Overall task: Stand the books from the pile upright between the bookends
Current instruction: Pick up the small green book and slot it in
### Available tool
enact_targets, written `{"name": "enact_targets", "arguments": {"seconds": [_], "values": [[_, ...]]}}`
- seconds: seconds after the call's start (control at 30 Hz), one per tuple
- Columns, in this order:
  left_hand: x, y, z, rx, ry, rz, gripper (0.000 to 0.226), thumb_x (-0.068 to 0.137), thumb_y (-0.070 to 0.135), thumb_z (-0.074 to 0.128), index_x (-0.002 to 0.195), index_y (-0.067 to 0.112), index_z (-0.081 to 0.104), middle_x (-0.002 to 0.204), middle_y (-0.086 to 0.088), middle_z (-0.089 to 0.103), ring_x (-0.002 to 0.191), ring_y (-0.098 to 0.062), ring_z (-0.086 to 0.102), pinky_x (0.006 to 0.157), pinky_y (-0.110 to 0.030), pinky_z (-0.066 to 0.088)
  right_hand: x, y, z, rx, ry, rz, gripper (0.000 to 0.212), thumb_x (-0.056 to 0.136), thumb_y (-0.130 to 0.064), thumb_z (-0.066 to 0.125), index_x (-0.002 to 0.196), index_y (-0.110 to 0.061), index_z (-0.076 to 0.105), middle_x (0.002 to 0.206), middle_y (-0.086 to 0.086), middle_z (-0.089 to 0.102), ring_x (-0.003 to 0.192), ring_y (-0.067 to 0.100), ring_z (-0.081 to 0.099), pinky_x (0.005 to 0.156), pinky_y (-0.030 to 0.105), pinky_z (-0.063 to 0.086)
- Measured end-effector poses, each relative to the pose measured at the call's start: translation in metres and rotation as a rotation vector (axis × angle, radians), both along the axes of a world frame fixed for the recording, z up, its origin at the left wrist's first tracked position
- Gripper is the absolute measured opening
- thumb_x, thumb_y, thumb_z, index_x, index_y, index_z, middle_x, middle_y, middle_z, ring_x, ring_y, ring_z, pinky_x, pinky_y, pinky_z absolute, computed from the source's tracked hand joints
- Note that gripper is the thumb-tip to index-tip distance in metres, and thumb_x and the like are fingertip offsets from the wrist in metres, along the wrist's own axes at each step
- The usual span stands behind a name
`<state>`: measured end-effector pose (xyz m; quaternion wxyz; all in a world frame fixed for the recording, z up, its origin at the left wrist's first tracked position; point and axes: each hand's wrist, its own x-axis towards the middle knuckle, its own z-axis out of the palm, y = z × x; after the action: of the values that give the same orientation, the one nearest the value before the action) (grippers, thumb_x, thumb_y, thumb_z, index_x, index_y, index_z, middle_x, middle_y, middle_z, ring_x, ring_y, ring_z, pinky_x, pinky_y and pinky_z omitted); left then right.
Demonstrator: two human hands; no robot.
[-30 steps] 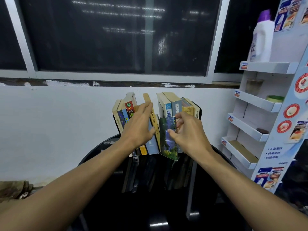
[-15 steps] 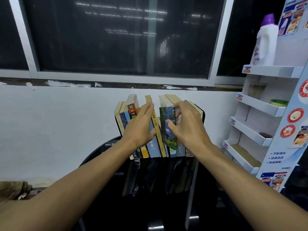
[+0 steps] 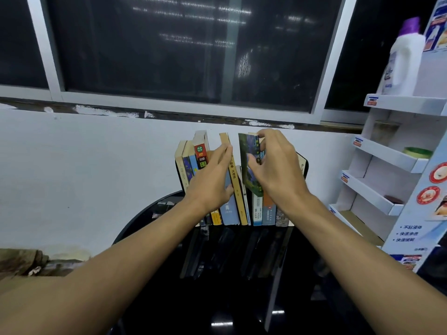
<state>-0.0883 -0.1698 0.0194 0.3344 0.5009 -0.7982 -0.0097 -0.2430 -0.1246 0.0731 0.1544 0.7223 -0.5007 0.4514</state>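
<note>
Counter point(image 3: 229, 305), black and glossy: no pile of flat books shows on it, only reflections, so the job looks nearly finished. Anything outside the frame I cannot judge.

Next, the row of books point(image 3: 228, 209): upright at the back edge against the wall, split by a gap near the middle. One black bookend point(image 3: 304, 165) shows at the right end. The left one is hidden or too dark to make out.

Left hand point(image 3: 210, 182): fingers straight and together, pressed flat on the spines of the left group, keeping the gap open.

Right hand point(image 3: 275, 170): pinches the green book point(image 3: 245, 153) between thumb and fingertips near its top. The book is upright and partly down in the gap, its lower edge not yet on the counter.

Left to do, by my reading: lower it in and close the row up.

Count: two hands, one bookend seen, one book in hand, about eleven spines standing, more likely hidden behind the right hand.
</note>
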Motion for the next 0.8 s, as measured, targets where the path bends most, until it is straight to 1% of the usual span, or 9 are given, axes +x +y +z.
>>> {"name": "enact_targets", "arguments": {"seconds": [0.1,0.2,0.3,0.37,0.43,0.53,0.67,0.8], "values": [[0.0,0.001,-0.001,0.005,0.004,-0.001,0.1,0.087,0.019,0.072,0.161,0.024,0.004,0.163,0.019,0.0,0.09,-0.024,0.065,0.073,-0.046,0.06,0.004,-0.002,0.0,-0.018,0.002,0.005,0.038,0.091,-0.012,0.069,0.125,-0.009,0.054,0.11,0.007,0.058,0.09,0.017,0.053,0.073,0.026,0.04],[0.0,0.001,-0.002,0.007,0.007,0.003,0.101,0.087,0.019,0.072,0.161,0.025,0.004,0.163,0.021,-0.001,0.09,-0.026,0.065,0.073,-0.048,0.06,0.005,-0.004,0.0,-0.035,-0.006,-0.005,0.035,0.091,-0.011,0.068,0.124,-0.008,0.055,0.109,0.008,0.059,0.086,0.018,0.054,0.071,0.026,0.038],[0.001,0.001,-0.001,0.01,0.01,-0.001,0.1,0.087,0.019,0.072,0.16,0.026,0.005,0.162,0.022,-0.001,0.09,-0.027,0.066,0.073,-0.049,0.059,0.004,-0.006,0.003,-0.065,-0.001,-0.003,0.035,0.09,-0.009,0.068,0.123,-0.007,0.055,0.109,0.009,0.059,0.088,0.022,0.057,0.071,0.03,0.045],[0.001,0.001,-0.002,0.011,0.012,-0.001,0.1,0.087,0.019,0.072,0.16,0.026,0.005,0.162,0.022,-0.001,0.089,-0.027,0.066,0.073,-0.049,0.059,0.003,-0.008,0.006,-0.085,-0.008,0.005,0.034,0.09,-0.009,0.068,0.121,-0.008,0.054,0.107,0.008,0.059,0.085,0.023,0.058,0.07,0.035,0.05],[0.001,0.001,-0.002,0.012,0.014,-0.001,0.1,0.087,0.018,0.072,0.161,0.026,0.004,0.162,0.023,-0.001,0.089,-0.026,0.066,0.073,-0.048,0.059,0.003,-0.01,0.007,-0.101,-0.01,0.01,0.035,0.09,-0.01,0.068,0.122,-0.009,0.054,0.108,0.007,0.059,0.083,0.023,0.059,0.069,0.033,0.049],[0.0,0.0,-0.003,0.015,0.021,-0.001,0.101,0.087,0.018,0.072,0.16,0.027,0.003,0.162,0.024,-0.003,0.087,-0.026,0.066,0.073,-0.048,0.059,0.004,-0.015,0.006,-0.119,-0.007,0.011,0.035,0.091,-0.011,0.069,0.121,-0.009,0.053,0.107,0.007,0.059,0.079,0.021,0.058,0.067,0.028,0.044],[0.0,-0.001,-0.003,0.013,0.021,-0.002,0.101,0.086,0.018,0.072,0.16,0.027,0.004,0.162,0.024,-0.002,0.085,-0.024,0.066,0.071,-0.048,0.06,0.005,-0.022,-0.002,-0.154,-0.024,0.007,0.035,0.09,-0.01,0.069,0.122,-0.007,0.054,0.107,0.009,0.061,0.076,0.024,0.061,0.064,0.029,0.046],[0.001,-0.002,-0.003,0.017,0.018,-0.005,0.1,0.086,0.018,0.072,0.16,0.026,0.005,0.162,0.024,-0.002,0.085,-0.022,0.066,0.072,-0.046,0.06,0.001,-0.028,-0.014,-0.198,-0.037,0.006,0.035,0.089,-0.009,0.071,0.121,-0.005,0.055,0.104,0.01,0.062,0.08,0.023,0.061,0.066,0.028,0.047]]}}
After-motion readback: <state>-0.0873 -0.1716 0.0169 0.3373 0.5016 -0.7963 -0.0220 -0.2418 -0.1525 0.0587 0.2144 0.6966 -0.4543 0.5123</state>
